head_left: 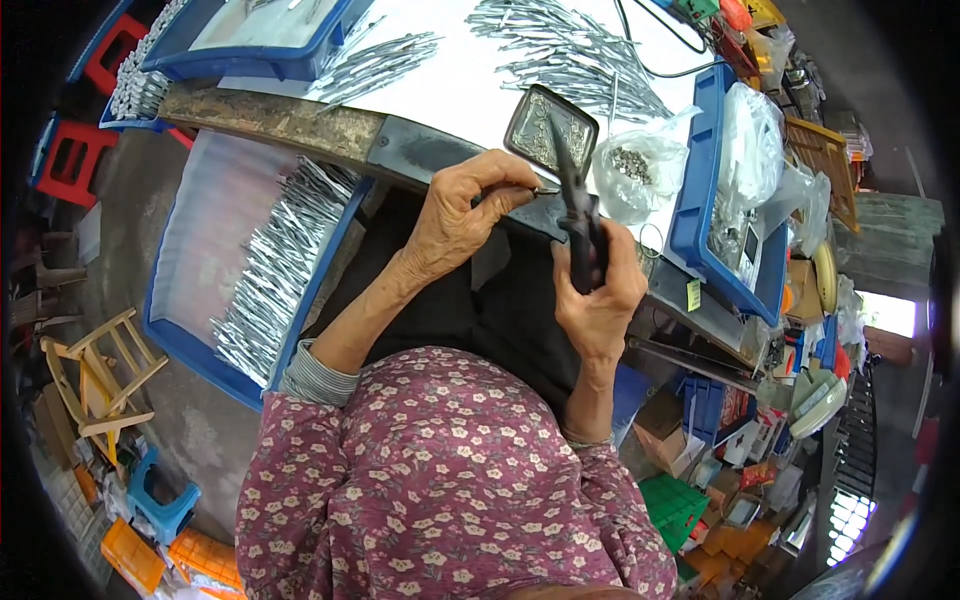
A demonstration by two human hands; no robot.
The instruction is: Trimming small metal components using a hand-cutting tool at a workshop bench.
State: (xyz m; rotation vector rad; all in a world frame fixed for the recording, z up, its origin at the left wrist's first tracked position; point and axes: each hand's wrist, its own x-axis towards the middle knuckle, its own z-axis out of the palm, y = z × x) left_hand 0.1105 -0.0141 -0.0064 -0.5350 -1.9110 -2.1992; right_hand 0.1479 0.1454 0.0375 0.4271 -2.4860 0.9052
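Observation:
My left hand (pixel 470 210) is closed in a pinch at the table edge. A small metal piece (pixel 546 190) sticks out from its fingertips, its kind too small to tell. My right hand (pixel 603 290) is wrapped around a black hand tool (pixel 585 240) with a long tapered end pointing away from me; blur hides its exact kind. Beyond the tool lies a dark-rimmed tray (pixel 527 143) of tiny pale metal parts. Beside that tray, to the right, an open clear plastic bag (pixel 640 170) contains small metal parts. Slim grey metal strips (pixel 570 50) are piled farther back on the white tabletop.
A blue bin (pixel 165 325) with many metal strips stands below the table on the left. Another blue crate (pixel 708 170) with plastic bags borders the right side. More strips (pixel 385 62) lie near a blue tray (pixel 290 68). A black cable (pixel 640 65) crosses the back.

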